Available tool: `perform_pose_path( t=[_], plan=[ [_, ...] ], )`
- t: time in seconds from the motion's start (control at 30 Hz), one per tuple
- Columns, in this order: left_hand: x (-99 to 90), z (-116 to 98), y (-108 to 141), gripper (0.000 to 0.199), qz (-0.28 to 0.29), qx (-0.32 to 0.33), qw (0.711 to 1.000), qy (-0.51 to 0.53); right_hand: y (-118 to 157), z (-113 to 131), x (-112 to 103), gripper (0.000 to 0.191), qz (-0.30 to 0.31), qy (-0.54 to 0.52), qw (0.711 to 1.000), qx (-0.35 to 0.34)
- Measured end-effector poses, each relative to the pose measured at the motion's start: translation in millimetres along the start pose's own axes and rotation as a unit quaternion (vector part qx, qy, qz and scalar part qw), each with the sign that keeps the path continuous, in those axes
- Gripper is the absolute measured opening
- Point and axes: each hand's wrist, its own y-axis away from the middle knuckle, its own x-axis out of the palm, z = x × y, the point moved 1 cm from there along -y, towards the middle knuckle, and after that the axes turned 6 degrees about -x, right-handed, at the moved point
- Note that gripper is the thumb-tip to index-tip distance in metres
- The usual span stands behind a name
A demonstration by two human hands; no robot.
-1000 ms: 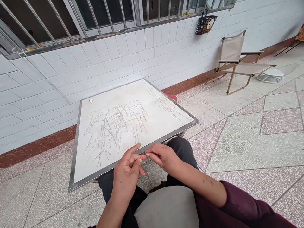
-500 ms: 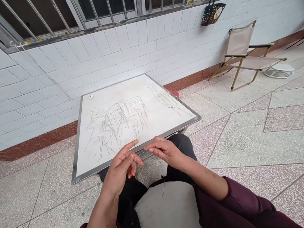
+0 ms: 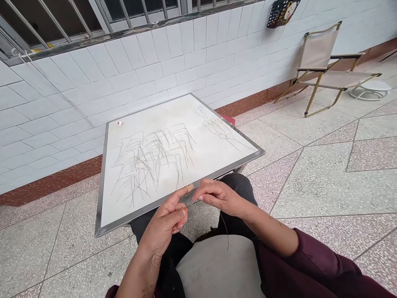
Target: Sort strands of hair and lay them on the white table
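A thin wire (image 3: 227, 231) runs between my hands above my lap, its free end hanging down below my right hand. My left hand (image 3: 170, 217) is closed on one part of it, thumb pressed to the fingers and index finger stretched out with a tan band round its tip. My right hand (image 3: 217, 196) pinches the wire between thumb and fingertips, close beside the left index finger. On the white table (image 3: 173, 109) just ahead lie many bent wires (image 3: 161, 145) in a loose pile. Several wires with looped ends (image 3: 214, 124) lie apart at the right.
A small white-and-red item (image 3: 120, 123) sits at the table's far left corner. Behind it is a tiled wall (image 3: 149, 74) with a barred window. A folding chair (image 3: 325, 62) and a round white stool (image 3: 370, 89) stand to the right. A patterned bag (image 3: 282, 14) hangs on the wall.
Both hands have shifted slightly right and come closer together. My left fingers have curled in more tightly, and the wire's hanging end has swung to the right.
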Motion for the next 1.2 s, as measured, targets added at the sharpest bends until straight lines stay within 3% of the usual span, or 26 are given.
perform_pose_path(
  t=[0.2,0.7,0.83,0.93,1.03,1.2],
  plan=[
    [0.9,-1,5,0.060,0.011,0.004,0.998,-0.057,-1,7,-3,0.032,0.020,0.007,1.000,-0.011],
    [-11.8,-9,36,0.061,-0.040,0.028,0.995,-0.090,-3,0,-1,0.029,-0.008,0.000,1.000,0.012],
    [-33.1,-14,50,0.065,-0.157,0.035,0.986,-0.037,-4,-3,-13,0.024,-0.086,0.043,0.994,0.054],
    [-40.5,-17,51,0.066,-0.239,0.062,0.968,-0.042,-6,-2,-12,0.021,-0.081,0.046,0.994,0.061],
    [-30.5,-17,42,0.060,-0.262,0.093,0.956,-0.098,-8,1,-5,0.022,-0.072,0.037,0.995,0.052],
    [-0.8,-10,12,0.051,-0.193,0.128,0.962,-0.142,-11,7,7,0.021,-0.053,0.052,0.997,0.016]
  ],
)
